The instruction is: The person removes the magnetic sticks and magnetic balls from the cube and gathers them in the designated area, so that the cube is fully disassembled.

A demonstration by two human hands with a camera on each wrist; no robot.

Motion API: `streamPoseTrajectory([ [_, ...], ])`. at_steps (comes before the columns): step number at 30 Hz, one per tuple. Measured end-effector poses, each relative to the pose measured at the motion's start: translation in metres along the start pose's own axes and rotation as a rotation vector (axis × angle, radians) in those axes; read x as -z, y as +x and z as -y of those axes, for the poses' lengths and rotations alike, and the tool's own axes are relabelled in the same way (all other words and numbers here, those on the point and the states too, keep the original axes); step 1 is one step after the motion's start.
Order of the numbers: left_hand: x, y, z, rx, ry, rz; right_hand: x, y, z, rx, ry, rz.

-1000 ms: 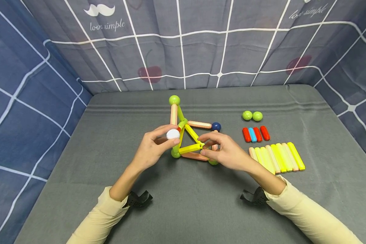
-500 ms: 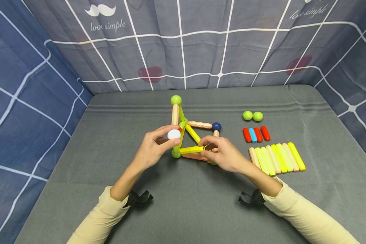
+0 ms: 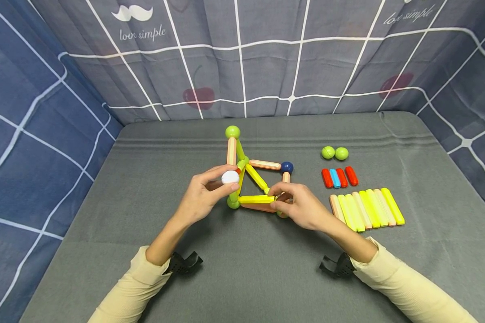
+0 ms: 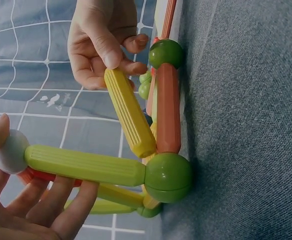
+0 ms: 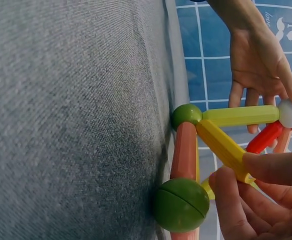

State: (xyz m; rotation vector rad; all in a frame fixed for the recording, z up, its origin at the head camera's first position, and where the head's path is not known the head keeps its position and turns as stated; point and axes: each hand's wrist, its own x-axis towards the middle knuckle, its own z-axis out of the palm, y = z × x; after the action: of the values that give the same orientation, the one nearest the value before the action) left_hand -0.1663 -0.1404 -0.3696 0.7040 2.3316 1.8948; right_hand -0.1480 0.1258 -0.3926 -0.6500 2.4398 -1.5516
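A magnetic-stick frame of rods and balls stands mid-table. My left hand (image 3: 198,199) holds the white ball (image 3: 230,177) at its top between thumb and fingers; a light-green rod (image 4: 86,165) and a red rod (image 5: 265,137) join that ball. Between thumb and fingers, my right hand (image 3: 303,204) pinches the far end of a yellow rod (image 3: 257,199). Its other end meets the near-left green ball (image 4: 168,177), and it tilts up above the salmon rod (image 4: 168,107). A second yellow rod (image 3: 257,178) runs from the back green ball towards my right fingertips.
Right of the frame lie two green balls (image 3: 334,153), several short red and blue rods (image 3: 339,177), and a row of yellow and pale long rods (image 3: 368,210). A dark blue ball (image 3: 286,168) forms the frame's right corner. Curtains hang behind and beside the table.
The right hand has swung the yellow rod's free end slightly right and nearer the person, so it lies closer over the salmon rod. The left hand stays nearly still on the white ball.
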Motion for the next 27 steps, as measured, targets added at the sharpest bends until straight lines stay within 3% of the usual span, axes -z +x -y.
streamPoseTrajectory([
  [4, 0.0, 0.0, 0.0, 0.0, 0.002, -0.002, 0.005, -0.005, 0.001, 0.011, 0.013, -0.072],
  [12, 0.001, -0.001, 0.001, 0.001, -0.018, -0.005, 0.025, -0.026, -0.002, 0.088, 0.173, -0.254],
  [27, 0.0, -0.001, 0.001, -0.012, -0.026, -0.009, 0.085, -0.081, -0.026, 0.059, 0.332, -0.62],
])
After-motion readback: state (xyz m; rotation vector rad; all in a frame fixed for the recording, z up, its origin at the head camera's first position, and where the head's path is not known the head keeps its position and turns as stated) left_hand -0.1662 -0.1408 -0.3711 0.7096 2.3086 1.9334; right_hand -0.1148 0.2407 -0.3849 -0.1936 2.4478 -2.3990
